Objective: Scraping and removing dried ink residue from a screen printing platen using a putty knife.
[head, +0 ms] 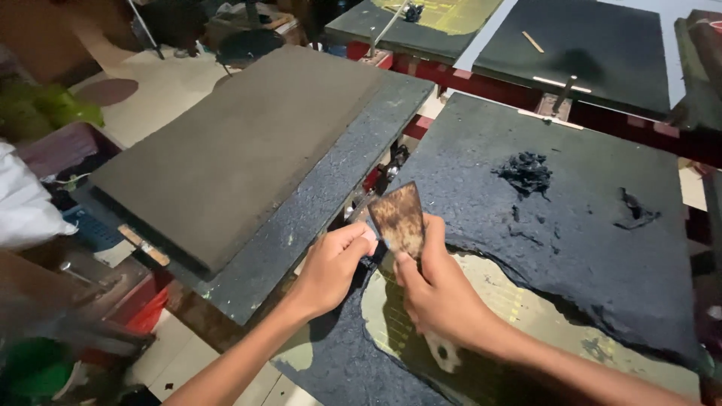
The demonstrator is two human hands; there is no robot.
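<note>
Scraper blade [398, 218] lower part behind right hand [438, 295]

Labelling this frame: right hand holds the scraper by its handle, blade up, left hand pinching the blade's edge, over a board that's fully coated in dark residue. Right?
Not quite. The head view shows the board only partly coated: a scraped-bare yellowish patch sits beside the hands. The rest stands: the right hand holds the scraper blade up, the left hand pinching the blade's edge.

Scraper [400, 219] between both hands, above right platen [571, 225]; padded board [241, 150] left.
</note>
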